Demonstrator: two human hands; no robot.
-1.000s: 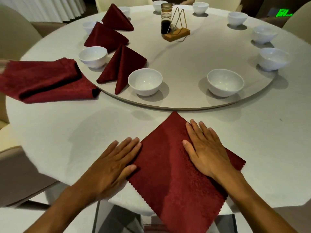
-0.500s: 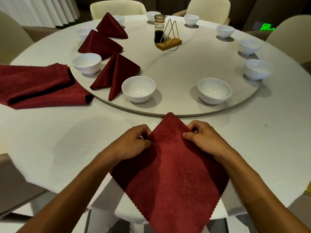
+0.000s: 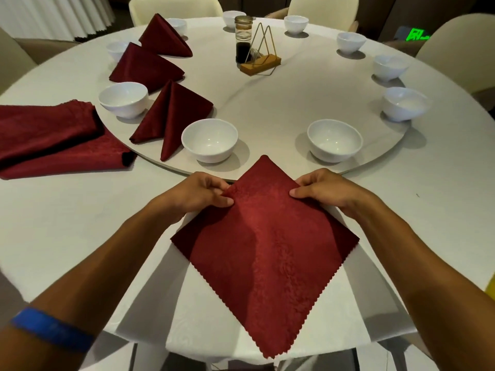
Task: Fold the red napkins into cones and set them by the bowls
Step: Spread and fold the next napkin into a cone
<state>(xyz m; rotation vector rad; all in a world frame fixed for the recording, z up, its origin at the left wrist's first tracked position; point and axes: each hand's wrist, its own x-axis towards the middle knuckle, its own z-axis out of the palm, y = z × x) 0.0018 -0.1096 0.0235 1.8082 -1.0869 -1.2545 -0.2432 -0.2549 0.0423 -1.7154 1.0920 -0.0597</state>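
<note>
Red napkin (image 3: 267,236) lies as a diamond on near edge of bench (image 3: 80,223), far corner pointing at lazy Susan (image 3: 267,103), near corner hanging over the edge. Left hand (image 3: 198,195) pinches upper-left edge, fingers curled, thumb on top; right hand (image 3: 321,192) pinches upper-right edge the same way.

Step in hand, by my read: starting the first fold. To do well: keep both pinches level, bring edges in evenly w/ the far point kept sharp, press crease flat before rolling. Cloth looks soft, w/ a slight ridge down the middle, so smooth first.

Surface: white tablecloth, round bench. Three finished cones (image 3: 171,119) stand far left among white bowls (image 3: 209,140); more bowls w/o cones round the right rim. Unfolded stack of napkins (image 3: 51,137) at left. Sauce jar (image 3: 243,40) and wire holder (image 3: 261,57) near centre. Cream chairs (image 3: 175,8) beyond, pleated curtain (image 3: 53,14) far left, green sign (image 3: 417,36) far right.
</note>
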